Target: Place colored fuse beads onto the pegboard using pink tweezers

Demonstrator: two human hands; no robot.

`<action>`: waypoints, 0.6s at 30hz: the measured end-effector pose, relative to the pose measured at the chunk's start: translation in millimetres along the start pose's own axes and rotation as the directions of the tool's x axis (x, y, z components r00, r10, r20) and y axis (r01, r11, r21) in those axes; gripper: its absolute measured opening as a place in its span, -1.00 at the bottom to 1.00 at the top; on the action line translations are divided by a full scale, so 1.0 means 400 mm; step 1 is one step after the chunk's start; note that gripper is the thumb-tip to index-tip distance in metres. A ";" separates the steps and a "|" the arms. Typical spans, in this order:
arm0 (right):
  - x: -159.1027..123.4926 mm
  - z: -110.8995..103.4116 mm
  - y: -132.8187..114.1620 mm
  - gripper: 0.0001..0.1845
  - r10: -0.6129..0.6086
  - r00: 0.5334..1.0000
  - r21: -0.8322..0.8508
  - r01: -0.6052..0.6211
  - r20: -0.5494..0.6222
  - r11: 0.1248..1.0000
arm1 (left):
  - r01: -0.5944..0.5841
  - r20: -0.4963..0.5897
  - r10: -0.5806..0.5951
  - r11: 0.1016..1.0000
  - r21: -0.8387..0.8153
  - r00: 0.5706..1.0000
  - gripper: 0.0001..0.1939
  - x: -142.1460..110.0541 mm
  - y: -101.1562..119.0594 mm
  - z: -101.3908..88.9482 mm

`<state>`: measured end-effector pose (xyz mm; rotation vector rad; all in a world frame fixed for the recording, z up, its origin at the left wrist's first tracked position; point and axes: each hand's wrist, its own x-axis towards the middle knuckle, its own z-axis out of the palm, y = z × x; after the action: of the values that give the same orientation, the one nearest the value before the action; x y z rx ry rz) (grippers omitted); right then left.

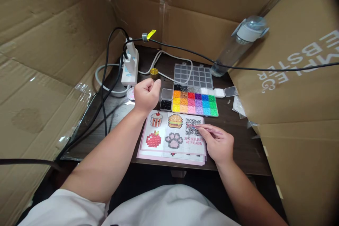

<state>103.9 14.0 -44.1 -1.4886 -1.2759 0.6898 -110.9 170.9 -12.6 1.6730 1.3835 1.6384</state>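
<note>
Desk (246, 152): dark, walled by cardboard (198, 28).
Sheet (173, 137): near side of the bead box (196, 114).
Left hand (146, 96): our curled fist, left of the box; contents, we cannot tell.
Right hand (220, 144): we pinch tweezers (216, 132) over the sheet's right side.

Slim pink tweezers (196, 126), slanted, over flat printed pattern sheet (165, 131).

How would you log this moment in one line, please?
left hand: closed fist | right hand: pink tweezers over QR code on pattern sheet | bead box: lid open
</note>
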 end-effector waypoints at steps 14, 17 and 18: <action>0.001 -0.001 -0.003 -0.88 0.006 1.000 -0.009 -0.006 0.020 1.000 | -0.017 0.003 0.017 1.000 -0.008 1.000 -0.48 0.000 -0.007 0.004; 0.001 -0.001 -0.003 -0.87 0.004 1.000 -0.010 -0.003 0.027 1.000 | -0.013 0.002 0.013 1.000 -0.008 1.000 -0.48 -0.001 -0.006 0.004; 0.001 -0.001 -0.003 -0.87 0.005 1.000 -0.006 -0.005 0.029 1.000 | -0.012 0.002 0.012 1.000 -0.007 1.000 -0.48 -0.001 -0.005 0.004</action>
<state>103.8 14.3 -42.9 -1.4921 -1.2977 0.7129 -109.9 172.1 -14.8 1.6821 1.3677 1.6457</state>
